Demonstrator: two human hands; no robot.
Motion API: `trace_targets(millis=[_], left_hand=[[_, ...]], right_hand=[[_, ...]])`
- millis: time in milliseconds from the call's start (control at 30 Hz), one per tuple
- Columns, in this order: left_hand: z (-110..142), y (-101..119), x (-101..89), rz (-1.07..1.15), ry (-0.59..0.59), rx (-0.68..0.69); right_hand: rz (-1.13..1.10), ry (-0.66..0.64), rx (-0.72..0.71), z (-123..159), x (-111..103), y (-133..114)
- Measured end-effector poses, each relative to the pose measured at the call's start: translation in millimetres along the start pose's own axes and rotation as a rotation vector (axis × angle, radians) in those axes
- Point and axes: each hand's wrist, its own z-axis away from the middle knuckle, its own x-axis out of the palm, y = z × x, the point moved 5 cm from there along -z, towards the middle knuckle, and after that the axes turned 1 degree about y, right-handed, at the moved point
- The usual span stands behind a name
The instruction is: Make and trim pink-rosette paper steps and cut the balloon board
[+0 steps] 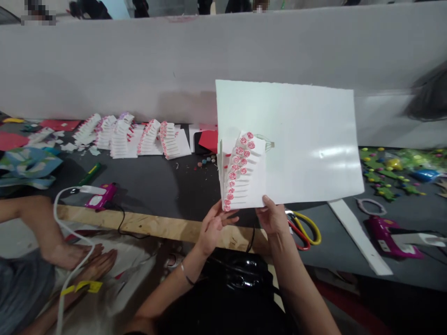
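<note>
A large white sheet (314, 125), bearing a small balloon-like line drawing, is raised above the dark table. Against its lower left part lies a smaller white card with a fanned stack of white paper strips (239, 181), their ends printed with red roses. My right hand (273, 216) grips the bottom edge of this card and sheet, thumb on the front, other fingers hidden behind. Below the card's lower left corner, my left hand (213, 228) has its fingers stretched and apart, with the fingertips at or touching that corner.
Similar rose-printed strips (120, 135) lie in a row at the back left. Two purple glue-gun-like tools (101, 196) sit on the table. Scissors (310, 228) and a white strip (361, 237) are right of my hands. Another person's hands (87, 260) rest at left.
</note>
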Motion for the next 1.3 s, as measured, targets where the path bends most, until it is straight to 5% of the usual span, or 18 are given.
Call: trace_targets(millis=[533,1300], left_hand=[[-17,6,12.4,0.098,0.137,-0.198],[-20,-1,8.9,0.114,0.190,-0.193]], right_hand=[[0.003,0.004,0.001,-2,-7,2],[-0.003,0.023,-0.020,-3,-11,2]])
